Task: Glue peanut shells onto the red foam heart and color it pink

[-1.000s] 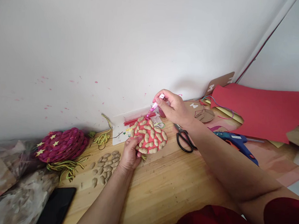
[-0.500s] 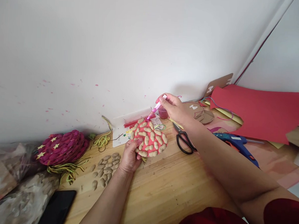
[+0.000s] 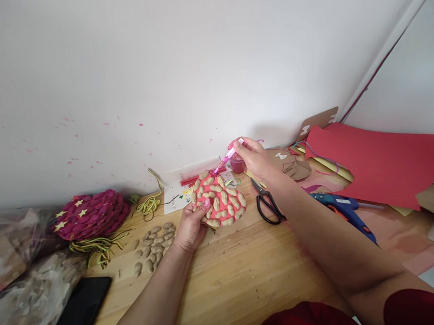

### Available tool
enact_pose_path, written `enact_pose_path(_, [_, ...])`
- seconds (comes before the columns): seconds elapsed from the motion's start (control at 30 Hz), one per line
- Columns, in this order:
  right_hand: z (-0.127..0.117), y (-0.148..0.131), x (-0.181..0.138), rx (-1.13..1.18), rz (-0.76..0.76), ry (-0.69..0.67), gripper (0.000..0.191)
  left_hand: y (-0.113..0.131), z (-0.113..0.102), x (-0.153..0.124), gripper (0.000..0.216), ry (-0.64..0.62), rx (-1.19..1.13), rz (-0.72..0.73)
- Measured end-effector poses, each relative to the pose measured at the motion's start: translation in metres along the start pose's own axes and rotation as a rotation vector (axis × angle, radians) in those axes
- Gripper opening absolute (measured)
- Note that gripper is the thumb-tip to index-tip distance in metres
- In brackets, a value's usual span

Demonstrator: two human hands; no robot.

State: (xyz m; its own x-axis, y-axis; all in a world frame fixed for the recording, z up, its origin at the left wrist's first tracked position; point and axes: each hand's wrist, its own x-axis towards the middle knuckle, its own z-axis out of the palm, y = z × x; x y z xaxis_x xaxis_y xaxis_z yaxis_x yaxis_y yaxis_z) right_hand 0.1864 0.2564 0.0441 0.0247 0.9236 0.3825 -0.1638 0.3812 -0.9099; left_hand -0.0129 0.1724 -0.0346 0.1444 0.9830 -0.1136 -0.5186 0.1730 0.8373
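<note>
My left hand (image 3: 191,225) grips a red disc covered with peanuts (image 3: 222,200) by its lower left edge, thumb on top. The disc is held tilted above the wooden table. In my right hand (image 3: 253,156) is a paintbrush (image 3: 227,157) with a white, pink-stained handle. Its pink tip touches the disc's far edge. Just behind the brush stands a small cup of pink paint (image 3: 238,165), partly hidden by my right hand. Loose peanuts (image 3: 156,247) lie on the table left of my left wrist.
Black-handled scissors (image 3: 267,207) and a blue glue gun (image 3: 344,207) lie right, partly behind my right arm. Red paper (image 3: 378,162) spreads further right. At left are stacked magenta discs with yellow stars (image 3: 92,213), a black phone (image 3: 85,301) and plastic bags (image 3: 40,289). A white wall rises behind.
The disc has shifted slightly to the right and turned a little in my left hand. The brush tip stays at its far edge.
</note>
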Motion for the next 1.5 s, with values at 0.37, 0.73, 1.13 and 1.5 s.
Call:
enact_pose_path(0.37, [-0.0003, 0.0021, 0.0019, 0.112, 0.041, -0.002, 0.057, 0.0007, 0.0032, -0.0016, 0.037, 0.066, -0.009, 0.007])
enact_pose_path(0.73, [-0.0056, 0.0045, 0.0039, 0.134, 0.125, 0.003, 0.052, 0.0041, 0.0034, -0.0023, 0.042, 0.030, -0.017, -0.024])
enact_pose_path(1.13, [-0.0036, 0.0077, 0.0030, 0.109, 0.102, -0.011, 0.057, 0.0014, 0.0066, -0.0008, 0.052, 0.054, -0.014, 0.030])
enact_pose_path(1.5, [-0.0019, 0.0020, 0.0008, 0.030, -0.032, -0.046, 0.055, 0.0033, 0.0089, -0.0024, 0.063, 0.073, -0.007, 0.026])
